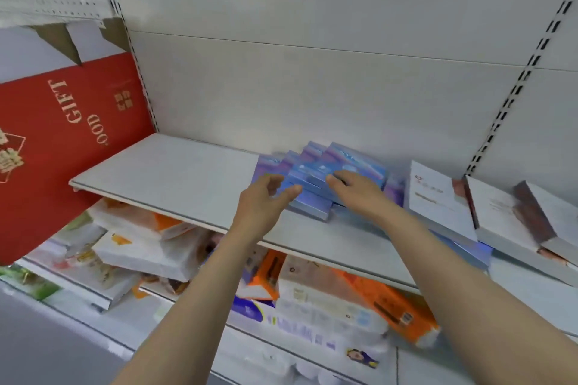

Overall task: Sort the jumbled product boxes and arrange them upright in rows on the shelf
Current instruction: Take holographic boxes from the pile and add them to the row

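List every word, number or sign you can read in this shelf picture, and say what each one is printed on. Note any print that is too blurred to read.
"GIFT": gold letters, turned sideways, on the red gift box.
"OOD": below it on the same box; the start of the word is cut off.
Gold square emblem and characters on the red box: not readable.
Blue product boxes: print blurred.
White boxes: print blurred.
Orange and white packs below: print and barcode too small.

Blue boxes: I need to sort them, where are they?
The blue boxes lie jumbled mid-shelf, under both hands, left of the white boxes.
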`<state>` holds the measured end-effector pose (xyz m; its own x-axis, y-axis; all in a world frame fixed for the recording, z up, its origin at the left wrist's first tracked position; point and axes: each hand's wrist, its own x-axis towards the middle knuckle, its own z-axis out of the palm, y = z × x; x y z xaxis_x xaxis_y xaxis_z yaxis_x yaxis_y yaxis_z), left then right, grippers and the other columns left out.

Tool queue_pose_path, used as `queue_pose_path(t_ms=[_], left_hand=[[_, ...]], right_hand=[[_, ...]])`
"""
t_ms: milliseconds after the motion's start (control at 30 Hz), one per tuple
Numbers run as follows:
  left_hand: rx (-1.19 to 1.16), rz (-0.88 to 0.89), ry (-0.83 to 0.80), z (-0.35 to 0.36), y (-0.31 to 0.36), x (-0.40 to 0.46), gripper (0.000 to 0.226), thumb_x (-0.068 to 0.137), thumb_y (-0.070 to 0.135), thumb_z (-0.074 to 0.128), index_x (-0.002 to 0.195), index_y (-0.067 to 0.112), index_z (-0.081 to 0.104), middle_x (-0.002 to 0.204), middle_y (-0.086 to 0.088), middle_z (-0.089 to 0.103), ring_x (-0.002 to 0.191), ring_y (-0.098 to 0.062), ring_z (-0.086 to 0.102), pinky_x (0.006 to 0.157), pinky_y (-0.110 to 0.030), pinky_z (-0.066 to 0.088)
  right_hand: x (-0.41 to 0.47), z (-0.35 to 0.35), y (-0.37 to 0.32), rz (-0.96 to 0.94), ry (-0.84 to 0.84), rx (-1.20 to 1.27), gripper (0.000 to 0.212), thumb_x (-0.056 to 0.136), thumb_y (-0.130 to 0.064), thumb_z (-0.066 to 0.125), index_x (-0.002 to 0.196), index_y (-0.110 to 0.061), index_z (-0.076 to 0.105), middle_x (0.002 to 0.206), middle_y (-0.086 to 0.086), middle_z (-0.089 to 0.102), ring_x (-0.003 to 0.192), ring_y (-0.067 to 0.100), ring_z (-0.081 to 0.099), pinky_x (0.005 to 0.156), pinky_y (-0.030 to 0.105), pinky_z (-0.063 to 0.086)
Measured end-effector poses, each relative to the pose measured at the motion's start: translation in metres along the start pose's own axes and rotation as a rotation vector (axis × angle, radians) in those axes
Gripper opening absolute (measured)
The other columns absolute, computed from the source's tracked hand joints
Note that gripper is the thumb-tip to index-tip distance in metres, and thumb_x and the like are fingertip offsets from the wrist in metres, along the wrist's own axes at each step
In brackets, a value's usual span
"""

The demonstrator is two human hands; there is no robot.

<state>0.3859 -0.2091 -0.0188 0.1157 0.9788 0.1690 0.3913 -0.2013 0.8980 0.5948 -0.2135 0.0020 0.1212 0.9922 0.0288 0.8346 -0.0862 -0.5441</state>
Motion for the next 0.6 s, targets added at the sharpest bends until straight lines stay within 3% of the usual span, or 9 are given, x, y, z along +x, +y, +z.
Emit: queue_pose_path(t_ms=[33, 133, 200, 300, 400, 467, 533, 600], left_hand=[[0.000, -0.001, -0.009, -0.007, -0.007, 0.011, 0.051, 0.081, 0.054, 0.068, 0.121, 0.023, 0.060, 0.111, 0.012, 0.061, 0.102, -0.004, 0.057, 0.074, -0.008, 0.037], [-0.043, -0.040, -0.047, -0.019, -0.023, 0.038, 0.058, 0.080, 0.059, 0.066, 0.124, 0.023, 0.056, 0.114, 0.008, 0.061, 0.098, -0.008, 0.061, 0.077, -0.017, 0.048], [-0.048, -0.067, -0.083, -0.021, -0.029, 0.051, 0.054, 0.080, 0.057, 0.068, 0.120, 0.024, 0.055, 0.110, 0.004, 0.064, 0.089, -0.005, 0.064, 0.077, -0.025, 0.053], [-0.052, -0.050, -0.074, -0.025, -0.040, 0.058, 0.047, 0.078, 0.032, 0.079, 0.118, 0.025, 0.055, 0.088, 0.015, 0.060, 0.067, 0.012, 0.058, 0.055, -0.006, 0.042], [-0.157, -0.026, -0.039, -0.029, -0.049, 0.051, 0.047, 0.077, 0.024, 0.079, 0.117, 0.033, 0.056, 0.087, 0.016, 0.063, 0.069, 0.012, 0.061, 0.051, -0.005, 0.042], [-0.212, 0.023, -0.055, -0.029, -0.045, 0.047, 0.044, 0.077, 0.026, 0.078, 0.111, 0.045, 0.056, 0.091, 0.017, 0.066, 0.073, 0.006, 0.063, 0.052, -0.009, 0.044], [-0.260, 0.061, -0.113, -0.026, -0.035, 0.047, 0.043, 0.075, 0.031, 0.078, 0.108, 0.051, 0.057, 0.089, 0.018, 0.067, 0.075, 0.004, 0.064, 0.054, -0.011, 0.047], [-0.281, 0.083, -0.176, -0.016, -0.027, 0.052, 0.043, 0.073, 0.039, 0.078, 0.112, 0.046, 0.059, 0.089, 0.019, 0.068, 0.080, 0.005, 0.065, 0.061, -0.011, 0.049]], right_hand=[[0.001, 0.008, -0.004, -0.014, 0.032, -0.049, 0.046, 0.100, -0.049, 0.040, 0.099, -0.008, 0.061, 0.101, 0.009, 0.066, 0.099, 0.030, 0.061, 0.091, 0.046, 0.046], [-0.008, 0.031, -0.015, -0.126, 0.047, -0.036, 0.046, 0.098, -0.049, 0.048, 0.132, -0.020, 0.060, 0.142, 0.000, 0.056, 0.136, 0.019, 0.046, 0.113, 0.049, 0.032], [-0.017, 0.044, -0.024, -0.241, 0.019, 0.062, 0.043, 0.098, -0.046, 0.053, 0.137, -0.028, 0.057, 0.152, -0.007, 0.045, 0.145, 0.007, 0.030, 0.121, 0.047, 0.017], [-0.025, 0.060, -0.029, -0.259, 0.138, 0.195, 0.047, 0.093, -0.035, 0.065, 0.138, -0.028, 0.055, 0.152, -0.009, 0.042, 0.144, 0.004, 0.030, 0.121, 0.034, 0.020], [-0.022, 0.060, -0.031, 0.041, 0.417, 0.402, 0.069, 0.085, -0.032, 0.075, 0.145, -0.023, 0.043, 0.144, -0.013, 0.045, 0.133, 0.003, 0.041, 0.108, 0.023, 0.035], [-0.020, 0.054, -0.030, 0.149, 0.422, 0.675, 0.059, 0.084, -0.026, 0.078, 0.136, -0.024, 0.050, 0.124, -0.016, 0.060, 0.114, -0.001, 0.059, 0.088, 0.014, 0.046], [-0.020, 0.041, -0.024, 0.222, 0.450, 0.938, 0.047, 0.086, -0.017, 0.076, 0.128, -0.016, 0.058, 0.111, -0.002, 0.072, 0.098, 0.011, 0.070, 0.077, 0.023, 0.056], [-0.025, 0.022, -0.014, 0.262, 0.518, 1.124, 0.037, 0.088, -0.011, 0.072, 0.123, -0.008, 0.061, 0.102, 0.006, 0.075, 0.089, 0.021, 0.073, 0.077, 0.036, 0.060]])
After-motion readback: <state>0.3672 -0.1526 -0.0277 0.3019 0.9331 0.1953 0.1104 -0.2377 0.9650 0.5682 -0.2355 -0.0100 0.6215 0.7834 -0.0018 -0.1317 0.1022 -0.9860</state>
